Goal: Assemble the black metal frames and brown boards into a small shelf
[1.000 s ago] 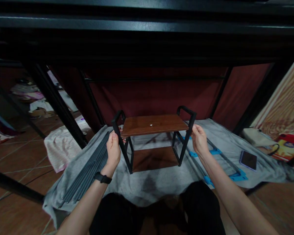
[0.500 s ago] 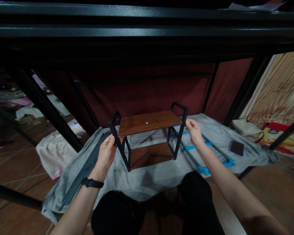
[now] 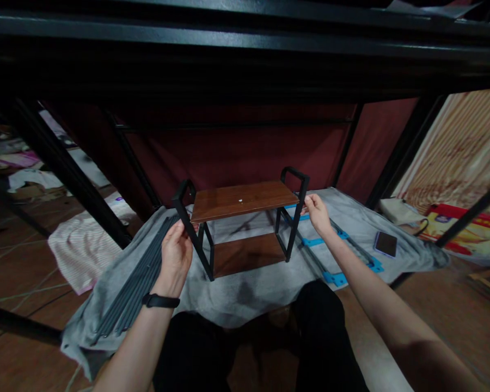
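A small two-tier shelf [image 3: 245, 202] stands upright on a grey cloth, with brown wooden boards and black metal end frames that rise into handles. A small white spot shows on its top board. My left hand [image 3: 176, 250], wearing a black wristband [image 3: 160, 300], is closed at the left end frame; its fingertips reach behind the post. At the other end, my right hand [image 3: 319, 213] has its thumb and fingers pinched together against the right frame, just below the handle. What lies between those fingertips is partly hidden.
Grey rods [image 3: 136, 283] lie on the grey cloth [image 3: 232, 305] at left. Right of the shelf are rods with blue connectors [image 3: 335, 279] and a phone [image 3: 385, 244]. Black metal bars [image 3: 228, 35] cross overhead, and a dark red panel [image 3: 237, 152] stands behind.
The view has shifted slightly, so the shelf appears a little left and higher. My left hand sits slightly lower against its frame. Both hands stay at the shelf's ends.
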Demonstrator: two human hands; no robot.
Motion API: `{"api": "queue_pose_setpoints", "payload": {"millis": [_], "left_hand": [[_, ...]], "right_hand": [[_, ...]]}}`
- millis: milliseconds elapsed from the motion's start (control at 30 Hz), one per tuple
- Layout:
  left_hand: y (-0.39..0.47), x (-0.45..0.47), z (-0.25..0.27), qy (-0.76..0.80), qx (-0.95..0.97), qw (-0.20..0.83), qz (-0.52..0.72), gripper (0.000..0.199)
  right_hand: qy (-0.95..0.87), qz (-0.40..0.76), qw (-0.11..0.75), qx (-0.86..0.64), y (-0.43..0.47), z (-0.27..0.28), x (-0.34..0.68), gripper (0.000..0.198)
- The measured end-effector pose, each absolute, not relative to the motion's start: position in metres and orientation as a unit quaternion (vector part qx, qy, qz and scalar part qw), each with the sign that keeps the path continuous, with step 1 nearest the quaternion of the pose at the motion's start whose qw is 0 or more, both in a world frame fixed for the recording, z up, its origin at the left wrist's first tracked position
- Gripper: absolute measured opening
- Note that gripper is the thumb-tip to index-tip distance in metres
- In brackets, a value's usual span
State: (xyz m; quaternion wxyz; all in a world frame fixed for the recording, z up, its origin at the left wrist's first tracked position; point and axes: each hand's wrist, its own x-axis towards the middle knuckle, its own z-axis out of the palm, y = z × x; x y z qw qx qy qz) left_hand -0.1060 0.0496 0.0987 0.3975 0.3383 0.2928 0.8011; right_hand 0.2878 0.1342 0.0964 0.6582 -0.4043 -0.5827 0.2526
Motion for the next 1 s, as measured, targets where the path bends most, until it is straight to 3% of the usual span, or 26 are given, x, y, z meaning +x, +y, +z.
{"api": "queue_pose_setpoints", "payload": {"millis": [667,1000], "left_hand": [[0.05,-0.112,0.097,0.404,0.424,0.225,0.779,0.02],[0.054,-0.113,0.098,0.413,0.384,0.221,0.796,0.022]], "right_hand": [[-0.574,0.226,0.664,-0.422,0.135,0.095,0.293,0.043],[-0.558,0.224,0.678,-0.422,0.14,0.089,0.29,0.042]]}}
